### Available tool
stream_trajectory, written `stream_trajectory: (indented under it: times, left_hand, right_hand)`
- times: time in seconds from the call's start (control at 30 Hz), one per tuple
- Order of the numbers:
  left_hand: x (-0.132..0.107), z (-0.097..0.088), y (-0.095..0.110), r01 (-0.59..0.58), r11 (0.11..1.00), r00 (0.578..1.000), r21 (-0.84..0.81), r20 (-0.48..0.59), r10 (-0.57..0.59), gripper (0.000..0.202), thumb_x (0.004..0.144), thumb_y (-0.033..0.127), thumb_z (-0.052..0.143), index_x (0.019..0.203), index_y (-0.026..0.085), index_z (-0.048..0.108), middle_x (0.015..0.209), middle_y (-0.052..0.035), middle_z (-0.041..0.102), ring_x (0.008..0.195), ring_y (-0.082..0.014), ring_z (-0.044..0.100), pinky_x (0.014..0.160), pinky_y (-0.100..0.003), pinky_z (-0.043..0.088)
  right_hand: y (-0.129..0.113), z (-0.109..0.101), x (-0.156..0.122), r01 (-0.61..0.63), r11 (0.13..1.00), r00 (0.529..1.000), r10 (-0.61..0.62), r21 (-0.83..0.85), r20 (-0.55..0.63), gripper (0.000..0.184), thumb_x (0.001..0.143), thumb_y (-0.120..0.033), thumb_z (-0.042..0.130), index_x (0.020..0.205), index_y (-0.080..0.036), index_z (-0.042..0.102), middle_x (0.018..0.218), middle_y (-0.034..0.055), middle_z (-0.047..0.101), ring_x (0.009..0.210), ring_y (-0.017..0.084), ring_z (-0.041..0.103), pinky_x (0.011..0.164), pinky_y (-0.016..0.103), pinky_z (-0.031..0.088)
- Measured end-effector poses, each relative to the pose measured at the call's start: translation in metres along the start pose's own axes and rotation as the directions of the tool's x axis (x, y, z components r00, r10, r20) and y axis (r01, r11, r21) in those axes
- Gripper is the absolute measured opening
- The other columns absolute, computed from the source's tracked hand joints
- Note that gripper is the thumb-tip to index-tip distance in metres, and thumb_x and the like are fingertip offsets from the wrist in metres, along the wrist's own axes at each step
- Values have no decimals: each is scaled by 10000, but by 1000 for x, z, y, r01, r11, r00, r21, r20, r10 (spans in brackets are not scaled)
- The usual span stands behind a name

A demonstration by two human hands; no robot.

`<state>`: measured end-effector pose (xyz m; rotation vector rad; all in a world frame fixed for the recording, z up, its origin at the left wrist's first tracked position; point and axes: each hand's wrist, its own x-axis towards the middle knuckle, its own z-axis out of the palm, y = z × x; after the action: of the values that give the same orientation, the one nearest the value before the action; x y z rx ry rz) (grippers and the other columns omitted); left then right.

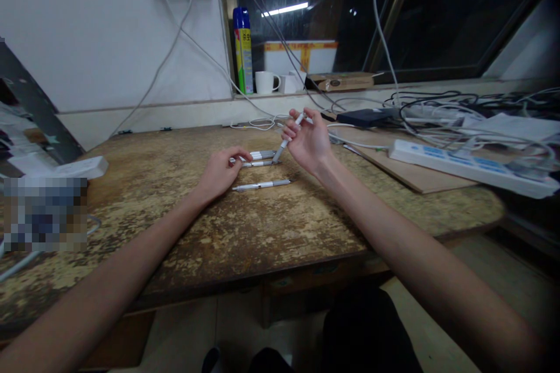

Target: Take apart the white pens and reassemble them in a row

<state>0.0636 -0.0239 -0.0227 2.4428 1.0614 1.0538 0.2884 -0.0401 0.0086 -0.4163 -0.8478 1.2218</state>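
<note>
Wood table top (262,233), worn and flaking. Far left: white box (81,167) near the edge, well apart from the work.

Left hand (223,173) rests knuckles-up on the top, fingers curled onto the left ends of two pens (261,155) lying side by side. Can't tell if it grips them or just presses down. Loose pen (262,185) lies flat just beside that hand, on the near side, not touched.

Right hand (307,141) is raised off the top, fingers closed in a pinch on the upper part of a tilted pen (285,141). Its lower tip is at the right ends of the two pens; contact unclear.

Room: bare top between the pens and the near table edge, plus a wide clear strip to the left. Behind the hands: cables (262,123) along the wall ledge. Right side is crowded, with a thin board (415,178) and a power strip (472,172), and the table edge curves in there.
</note>
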Motion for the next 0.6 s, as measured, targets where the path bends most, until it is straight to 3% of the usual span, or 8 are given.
stream_trajectory:
  times: [0.6]
  left_hand:
    - [-2,3,2,1,1000,1000,-14,17,0,287,890,187,500,957,244,773,983,-40,777,829,-212,654,853,-379,505]
  right_hand:
    - [-1,1,-1,-16,999,1000,15,-51,-11,234,930,-493,576,882,-264,575,546,-57,320,524,147,344,532,306,330]
